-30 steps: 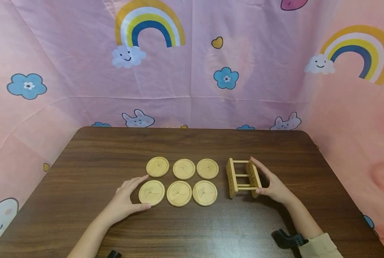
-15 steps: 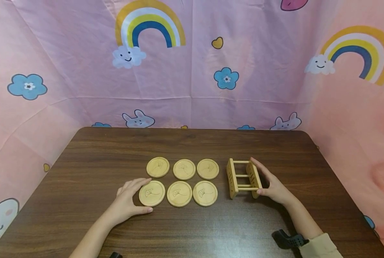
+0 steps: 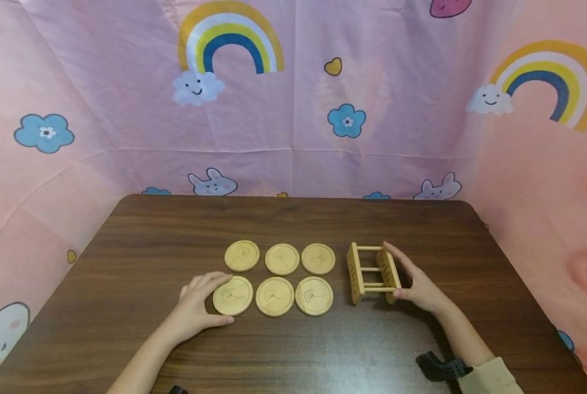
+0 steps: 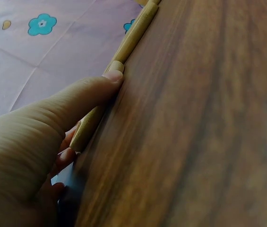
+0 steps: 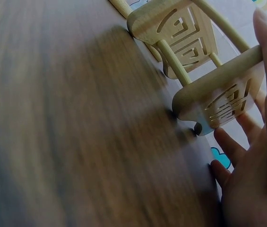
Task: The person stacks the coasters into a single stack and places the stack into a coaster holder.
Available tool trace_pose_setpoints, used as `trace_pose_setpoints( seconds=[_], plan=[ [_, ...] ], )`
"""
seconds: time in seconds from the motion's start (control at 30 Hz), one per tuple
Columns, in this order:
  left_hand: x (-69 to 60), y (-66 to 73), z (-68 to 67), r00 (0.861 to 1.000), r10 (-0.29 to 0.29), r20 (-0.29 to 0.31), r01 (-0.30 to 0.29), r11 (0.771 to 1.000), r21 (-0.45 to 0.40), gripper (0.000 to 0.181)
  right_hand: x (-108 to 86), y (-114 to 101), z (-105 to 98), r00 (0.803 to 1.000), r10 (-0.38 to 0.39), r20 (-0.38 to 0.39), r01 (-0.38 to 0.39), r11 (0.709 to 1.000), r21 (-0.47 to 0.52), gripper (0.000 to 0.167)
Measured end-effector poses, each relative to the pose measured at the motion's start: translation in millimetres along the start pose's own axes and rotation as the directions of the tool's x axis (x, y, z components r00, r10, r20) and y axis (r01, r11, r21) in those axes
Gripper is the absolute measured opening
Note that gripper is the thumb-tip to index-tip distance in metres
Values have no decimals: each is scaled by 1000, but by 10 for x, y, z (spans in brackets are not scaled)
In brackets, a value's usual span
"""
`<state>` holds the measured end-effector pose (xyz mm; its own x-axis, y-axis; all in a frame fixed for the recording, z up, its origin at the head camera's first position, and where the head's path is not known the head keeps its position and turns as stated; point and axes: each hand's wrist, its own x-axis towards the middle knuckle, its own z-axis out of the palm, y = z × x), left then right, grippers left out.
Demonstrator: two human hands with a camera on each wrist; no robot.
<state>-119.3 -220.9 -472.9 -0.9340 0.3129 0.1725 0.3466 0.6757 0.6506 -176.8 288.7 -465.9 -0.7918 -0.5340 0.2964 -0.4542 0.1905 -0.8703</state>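
Observation:
Several round wooden coasters with an engraved ginkgo leaf lie flat in two rows. My left hand is at the front-left coaster, thumb by its near edge and index finger by its far edge. In the left wrist view, the thumb meets the rim of a coaster seen edge-on. Right of the coasters stands a wooden coaster rack, two slotted side panels joined by thin rods. My right hand touches its right panel, fingers extended and spread, thumb at the near corner.
Other coasters are the front-middle one, front-right one, and the back row, including the back-left one. All lie on a dark wood-grain table. A patterned pink cloth hangs behind and at both sides.
My left hand has shifted very slightly right and down around the front-left coaster. The right hand, rack and coasters look unmoved.

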Motion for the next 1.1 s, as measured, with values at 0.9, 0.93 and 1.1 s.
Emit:
trace_pose_setpoints(
  seconds=[0.9, 0.93, 1.1],
  plan=[
    [14, 1, -7, 1000, -20, -15, 20, 1000, -19, 84, -9, -7, -1, 1000, 16, -7, -16, 1000, 2, 95],
    [15, -1, -7, 1000, -19, -16, 19, 1000, -23, 84, -9, -7, -2, 1000, 18, -8, -18, 1000, 1, 94],
    [13, -8, -15, 1000, -14, -25, 14, 999, -31, 84, -7, 2, -2, 1000, 20, -7, -20, 1000, -5, 94]
  ],
)
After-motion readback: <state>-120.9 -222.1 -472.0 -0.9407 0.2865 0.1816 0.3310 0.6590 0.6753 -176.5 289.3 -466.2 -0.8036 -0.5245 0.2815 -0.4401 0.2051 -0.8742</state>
